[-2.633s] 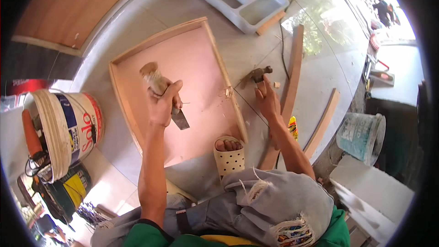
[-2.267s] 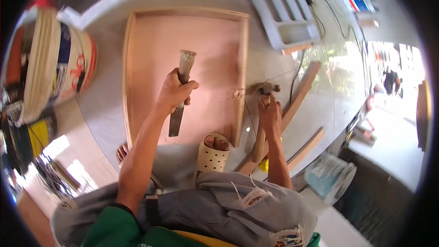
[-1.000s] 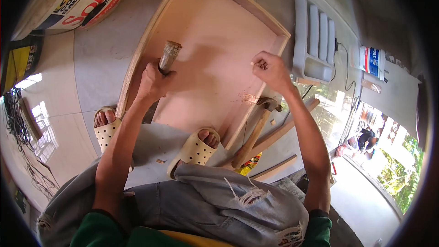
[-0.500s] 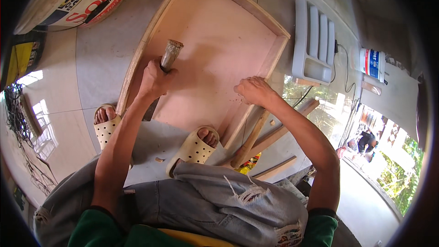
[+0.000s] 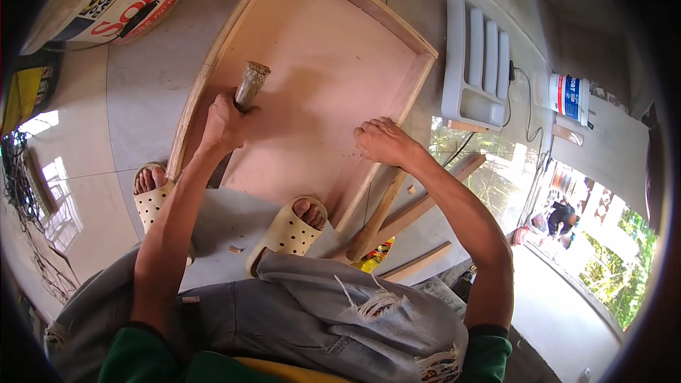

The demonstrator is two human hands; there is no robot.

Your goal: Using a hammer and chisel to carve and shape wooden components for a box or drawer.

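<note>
A shallow wooden tray-like box [image 5: 284, 131], like a drawer, lies on the floor with its pinkish inside facing up. Closed round a tool with a thick, grey, battered round handle [image 5: 252, 86], my left hand [image 5: 225, 125] is over the box's left part. The tool's lower part is mostly hidden behind the hand and forearm. By the inner face of the right side wall, my right hand [image 5: 386, 143] has its fingers curled together. Small crumbs show beside its fingertips; whatever it may hold is hidden.
Wooden strips [image 5: 404, 220] lie on the floor right of the box, by a yellow packet [image 5: 374, 255]. Beyond are a grey plastic organiser [image 5: 477, 64], a cable and a small tub [image 5: 569, 97]. A large paint bucket [image 5: 117, 0] and tangled wires [image 5: 28, 198] are at left.
The whole scene has shifted slightly left in the picture. Both hands keep nearly the same places over the box, the left one still round the grey handle.
</note>
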